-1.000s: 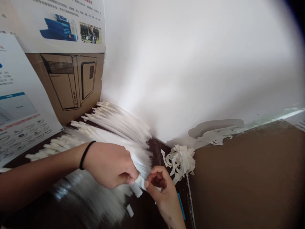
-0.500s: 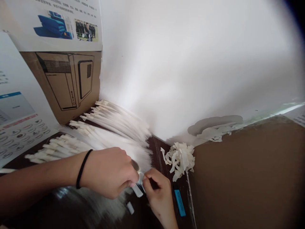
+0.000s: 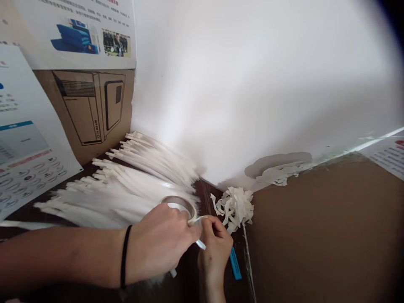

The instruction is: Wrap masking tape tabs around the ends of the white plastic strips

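Observation:
My left hand (image 3: 160, 242), with a black band round its wrist, is closed on a roll of whitish tape (image 3: 180, 201). The ring of the roll stands up behind the knuckles. My right hand (image 3: 216, 246) pinches the tape's loose end between thumb and forefinger, close beside the roll. From under the left fingers pokes a flat white tip (image 3: 201, 244); the rest of it is hidden by the hand. Just beyond lie bundles of thin white strands (image 3: 135, 179), their ends wrapped in pale tape.
A heap of crumpled tape scraps (image 3: 235, 206) rests against the corner at right. Near it lies a small blue bar (image 3: 235, 264). A small white piece (image 3: 173, 272) shows below my left hand. Cardboard walls (image 3: 315, 227) and a white sheet (image 3: 252, 84) enclose the dark surface.
Both hands have moved to the right, and the left hand has turned, so more of the tape ring shows. A short stretch of tape now runs between the roll and my right fingers.

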{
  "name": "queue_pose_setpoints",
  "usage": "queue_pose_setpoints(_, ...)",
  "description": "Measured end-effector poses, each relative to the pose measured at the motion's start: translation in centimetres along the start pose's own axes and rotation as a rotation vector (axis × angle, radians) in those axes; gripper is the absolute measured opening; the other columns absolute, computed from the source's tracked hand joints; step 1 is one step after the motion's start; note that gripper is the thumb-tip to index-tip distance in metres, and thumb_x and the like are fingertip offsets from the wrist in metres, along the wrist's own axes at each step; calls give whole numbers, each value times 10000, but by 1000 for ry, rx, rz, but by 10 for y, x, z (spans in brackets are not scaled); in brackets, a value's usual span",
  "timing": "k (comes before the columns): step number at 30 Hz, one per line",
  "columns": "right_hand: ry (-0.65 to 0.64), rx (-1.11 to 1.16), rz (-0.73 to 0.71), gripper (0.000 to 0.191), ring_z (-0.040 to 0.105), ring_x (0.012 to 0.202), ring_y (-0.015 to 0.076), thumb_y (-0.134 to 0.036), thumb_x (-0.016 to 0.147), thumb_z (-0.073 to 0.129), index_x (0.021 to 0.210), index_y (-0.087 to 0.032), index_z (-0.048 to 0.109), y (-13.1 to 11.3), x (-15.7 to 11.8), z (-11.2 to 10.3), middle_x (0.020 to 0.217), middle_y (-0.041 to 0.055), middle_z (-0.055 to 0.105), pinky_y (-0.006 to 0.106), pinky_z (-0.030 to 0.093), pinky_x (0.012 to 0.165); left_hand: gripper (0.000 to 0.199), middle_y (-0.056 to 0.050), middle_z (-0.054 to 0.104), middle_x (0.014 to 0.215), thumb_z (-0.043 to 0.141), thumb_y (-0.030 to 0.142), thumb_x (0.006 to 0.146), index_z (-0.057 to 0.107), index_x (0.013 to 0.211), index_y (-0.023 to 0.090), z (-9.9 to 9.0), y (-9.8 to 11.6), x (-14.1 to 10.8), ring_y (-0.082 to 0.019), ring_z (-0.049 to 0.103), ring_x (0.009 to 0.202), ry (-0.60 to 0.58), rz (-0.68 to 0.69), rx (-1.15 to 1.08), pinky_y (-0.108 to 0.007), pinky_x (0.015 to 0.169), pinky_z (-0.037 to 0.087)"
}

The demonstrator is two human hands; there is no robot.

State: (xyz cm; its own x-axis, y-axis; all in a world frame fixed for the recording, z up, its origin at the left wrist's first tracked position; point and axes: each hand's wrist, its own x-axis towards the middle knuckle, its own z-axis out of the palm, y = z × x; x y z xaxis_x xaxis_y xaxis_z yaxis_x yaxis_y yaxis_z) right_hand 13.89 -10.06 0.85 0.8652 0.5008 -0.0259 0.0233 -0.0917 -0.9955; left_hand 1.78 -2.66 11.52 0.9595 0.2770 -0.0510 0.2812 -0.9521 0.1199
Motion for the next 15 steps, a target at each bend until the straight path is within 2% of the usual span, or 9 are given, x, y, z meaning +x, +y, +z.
queue_pose_setpoints(4, 108, -13, -10, 169, 429, 507, 97, -305, 626, 603, 607, -137, 595, 3, 12, -6, 537, -20, 494, 210, 368, 462, 239, -51, 594, 708, 483, 37, 665, 580, 807, 202, -3, 9, -11, -231, 547, 598, 43, -46, -14, -298, 486, 314)
queue_pose_setpoints(6, 231, -24, -26, 183, 363, 448, 80, -334, 667, 547, 634, -154, 562, -1, 24, -19, 496, -44, 425, 202, 305, 408, 238, -37, 566, 675, 482, 39, 642, 563, 776, 219, -7, 10, -21, -220, 520, 570, 102, -51, -46, -291, 472, 256)
queue_pose_setpoints(8, 303, -45, -60, 213, 389, 465, 86, -371, 693, 542, 722, -161, 566, -12, 37, -39, 545, -39, 457, 208, 324, 424, 216, -28, 539, 654, 484, 63, 644, 548, 766, 228, -14, 6, -29, -202, 480, 522, 152, -49, -70, -288, 459, 166)
queue_pose_setpoints(12, 283, -204, -165, 360, 453, 539, 107, -467, 716, 615, 897, -158, 643, -49, 78, -80, 650, -4, 545, 234, 385, 506, 130, -9, 500, 637, 459, 91, 700, 497, 731, 212, -26, -10, -32, -156, 432, 507, 172, -72, -197, -280, 468, 149)
queue_pose_setpoints(15, 217, -427, -214, 310, 531, 634, 160, -381, 705, 638, 893, -141, 693, -65, 124, -96, 736, 54, 631, 282, 422, 609, 139, 20, 460, 606, 428, 64, 749, 429, 682, 185, -30, -19, -28, -110, 382, 508, 193, 2, -398, -264, 490, 204)
